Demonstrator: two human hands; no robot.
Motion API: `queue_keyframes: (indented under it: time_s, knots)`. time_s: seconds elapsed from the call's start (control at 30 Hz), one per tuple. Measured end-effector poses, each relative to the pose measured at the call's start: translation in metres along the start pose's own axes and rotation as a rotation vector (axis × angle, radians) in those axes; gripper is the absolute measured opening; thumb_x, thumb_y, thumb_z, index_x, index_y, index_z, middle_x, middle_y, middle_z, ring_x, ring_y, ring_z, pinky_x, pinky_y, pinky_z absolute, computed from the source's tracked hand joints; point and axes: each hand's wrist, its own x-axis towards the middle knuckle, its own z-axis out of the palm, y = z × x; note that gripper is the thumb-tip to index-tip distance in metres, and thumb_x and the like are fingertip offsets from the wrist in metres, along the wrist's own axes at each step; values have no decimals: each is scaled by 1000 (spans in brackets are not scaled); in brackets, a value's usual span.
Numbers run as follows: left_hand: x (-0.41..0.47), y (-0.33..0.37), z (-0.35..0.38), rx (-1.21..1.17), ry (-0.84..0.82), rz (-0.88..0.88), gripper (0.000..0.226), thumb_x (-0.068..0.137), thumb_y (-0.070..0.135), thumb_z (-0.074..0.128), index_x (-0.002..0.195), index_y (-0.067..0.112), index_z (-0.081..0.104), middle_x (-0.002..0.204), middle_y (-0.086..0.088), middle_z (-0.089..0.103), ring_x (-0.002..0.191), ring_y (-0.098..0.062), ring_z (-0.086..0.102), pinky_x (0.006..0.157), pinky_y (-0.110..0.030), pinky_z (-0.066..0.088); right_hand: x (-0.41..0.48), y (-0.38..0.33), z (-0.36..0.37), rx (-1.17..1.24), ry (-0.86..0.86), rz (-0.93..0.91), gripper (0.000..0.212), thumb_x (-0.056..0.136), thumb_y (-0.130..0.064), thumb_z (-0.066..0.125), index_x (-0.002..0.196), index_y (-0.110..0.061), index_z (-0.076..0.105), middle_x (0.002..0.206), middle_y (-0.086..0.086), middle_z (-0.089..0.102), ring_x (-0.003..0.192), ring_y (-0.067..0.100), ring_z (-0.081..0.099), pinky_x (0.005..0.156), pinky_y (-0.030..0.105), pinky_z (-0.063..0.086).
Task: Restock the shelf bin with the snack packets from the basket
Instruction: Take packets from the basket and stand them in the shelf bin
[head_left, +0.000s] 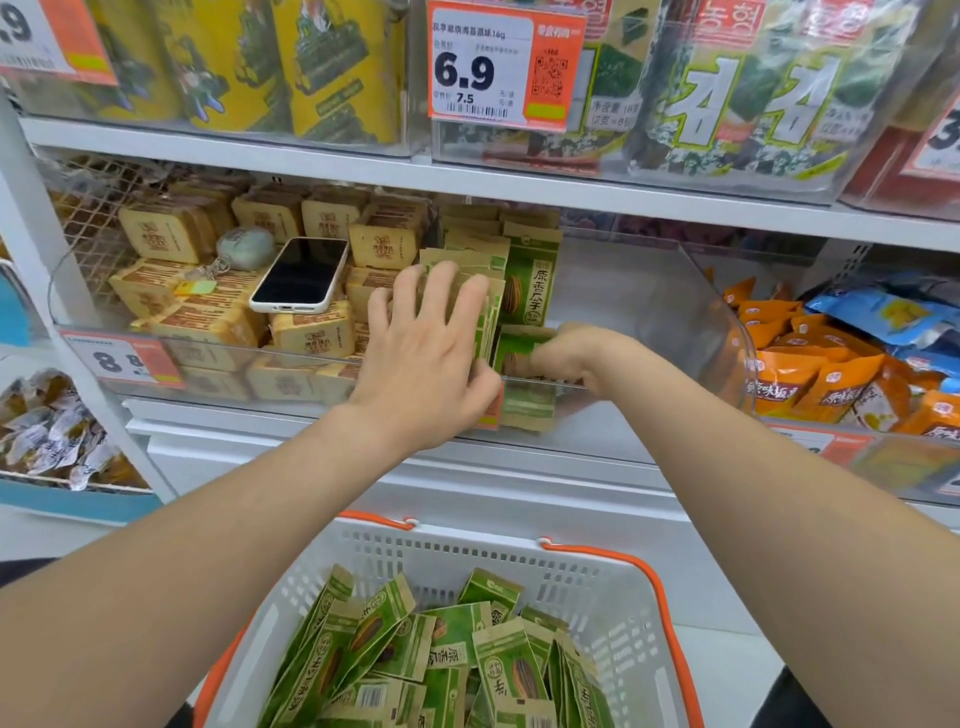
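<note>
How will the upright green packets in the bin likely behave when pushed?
Probably light and semi-stiff: the green packets stand on edge in the clear bin. Apt to topple, since the left hand presses flat to steady the row. Those in the basket lie splayed, so likely slide easily.

At 12 o'clock a white and orange price tag (506, 65) says 6.9 in big black numbers, with 7.5 and 16g in small print. At 2 o'clock the seaweed packs (753, 98) show a big white Korean 김. At 9 o'clock a second price tag (122, 361) reads 8 8. Near the middle, a green snack packet (530, 283) says 原香瓜子.
</note>
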Motion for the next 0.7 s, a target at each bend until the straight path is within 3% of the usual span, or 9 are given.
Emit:
queue_keyframes:
  time_s: [0.17,0.27,0.33,0.43,0.53,0.63,0.7]
  knots:
    - [1,-1,2,2,16,9,70,81,44,54,144,14,46,146,-15,45,131,-43,42,99,-54,39,11,1,3,-11,-15,-23,25,90,-21,75,112,-19,64,114,6,63,98,26,55,70,32,46]
    - [2,0,2,0,19,5,70,81,44,53,143,14,47,145,-16,46,130,-44,43,99,-53,39,17,3,0,57,-24,14,38,88,-13,76,124,-15,64,127,5,63,116,28,60,87,36,51]
    - [1,1,1,-6,22,1,70,80,43,53,144,14,47,145,-16,46,130,-44,43,99,-53,39,21,2,-1,116,-3,-15,47,81,-6,82,125,-11,66,129,10,68,117,31,65,96,43,56]
    - [0,1,1,-24,22,-1,71,80,43,52,145,14,47,145,-16,45,131,-42,42,100,-53,39,26,2,-6,235,131,-108,49,81,3,82,121,-7,56,120,9,67,109,26,65,94,40,58]
    - [-1,2,1,-35,18,-2,70,81,42,52,145,14,46,145,-16,44,132,-41,41,101,-52,38,29,4,-7,405,204,-164,35,94,5,67,116,-12,46,114,3,58,109,18,56,94,34,54]
    - [-1,3,2,-57,11,-13,71,81,41,53,145,14,45,146,-16,43,135,-41,39,103,-53,38,41,-1,-2,293,266,-164,78,87,-11,78,147,-16,29,129,10,59,123,28,58,102,44,54]
    - [0,3,3,-72,8,-20,71,80,40,53,145,13,45,147,-16,42,137,-42,38,104,-54,38,46,-3,0,213,326,-137,95,84,-19,81,157,-25,21,142,15,51,122,33,57,104,45,52]
